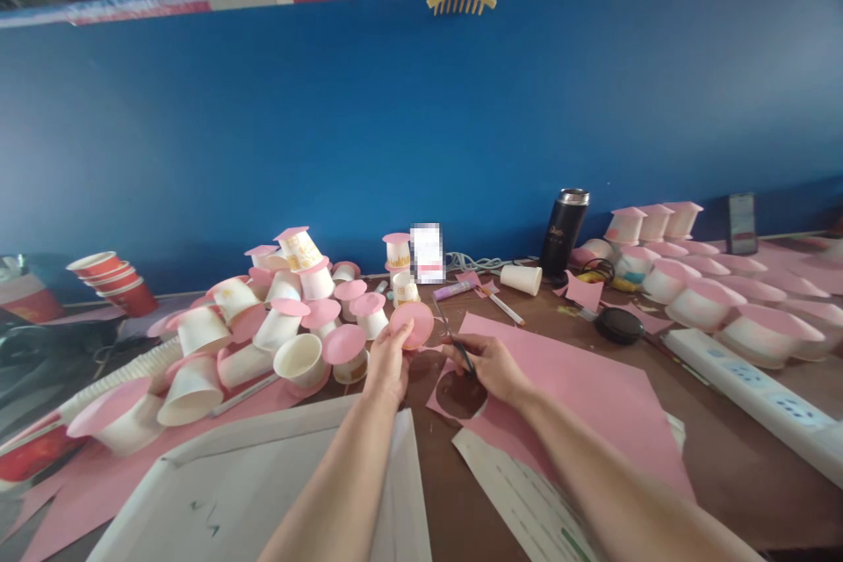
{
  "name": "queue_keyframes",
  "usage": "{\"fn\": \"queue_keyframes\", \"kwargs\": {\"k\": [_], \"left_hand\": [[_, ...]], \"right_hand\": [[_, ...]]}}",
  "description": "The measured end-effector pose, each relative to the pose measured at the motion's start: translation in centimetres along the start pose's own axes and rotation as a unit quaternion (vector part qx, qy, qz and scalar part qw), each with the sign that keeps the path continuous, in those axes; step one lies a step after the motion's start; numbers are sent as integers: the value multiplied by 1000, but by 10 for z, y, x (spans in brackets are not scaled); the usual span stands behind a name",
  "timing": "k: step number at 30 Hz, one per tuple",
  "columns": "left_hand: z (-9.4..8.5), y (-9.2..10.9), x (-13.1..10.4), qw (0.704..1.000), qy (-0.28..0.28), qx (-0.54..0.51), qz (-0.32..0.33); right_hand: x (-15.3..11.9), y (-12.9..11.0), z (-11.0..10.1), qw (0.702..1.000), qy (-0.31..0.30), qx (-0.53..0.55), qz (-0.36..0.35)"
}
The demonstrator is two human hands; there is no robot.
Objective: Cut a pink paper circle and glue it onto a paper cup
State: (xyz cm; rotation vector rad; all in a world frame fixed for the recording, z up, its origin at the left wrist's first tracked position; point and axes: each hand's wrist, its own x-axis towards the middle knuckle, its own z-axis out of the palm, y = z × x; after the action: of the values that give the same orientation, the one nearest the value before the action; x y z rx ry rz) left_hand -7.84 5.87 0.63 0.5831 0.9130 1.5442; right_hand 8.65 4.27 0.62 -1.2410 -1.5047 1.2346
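Observation:
In the middle of the table my left hand (388, 366) pinches a round pink paper disc (416, 327) by its lower left edge. Close by on the right, my right hand (488, 366) is closed around a pair of dark-handled scissors (464, 355). The blades point up and away, just right of the disc. Beneath that hand lies a large pink paper sheet (586, 395) with a round piece cut out of its left side. Behind the disc stands a paper cup (404, 286) with a printed pattern.
Several paper cups (198, 329) with pink brims crowd the left; more cups (708, 303) stand right. A black flask (565, 233), a power strip (757, 395), a tape roll (619, 326) and a tipped white cup (521, 279) surround the work. White board (277, 483) lies front left.

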Motion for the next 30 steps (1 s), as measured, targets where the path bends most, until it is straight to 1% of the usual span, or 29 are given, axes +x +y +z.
{"fn": "queue_keyframes", "kwargs": {"k": [5,11,21,27,30], "left_hand": [[-1,0,1,1000,-24,-7,5],[0,2,-3,999,-40,-5,-4],[1,1,-2,999,-17,-27,-13],[0,-1,1,999,-29,-43,0],[0,-2,2,999,-24,-48,7]], "right_hand": [[2,4,0,1000,3,5,4],[3,4,0,1000,3,9,13],[3,5,-1,1000,-6,2,4],[3,6,2,1000,-20,14,8],[3,7,3,1000,-23,19,7]]}}
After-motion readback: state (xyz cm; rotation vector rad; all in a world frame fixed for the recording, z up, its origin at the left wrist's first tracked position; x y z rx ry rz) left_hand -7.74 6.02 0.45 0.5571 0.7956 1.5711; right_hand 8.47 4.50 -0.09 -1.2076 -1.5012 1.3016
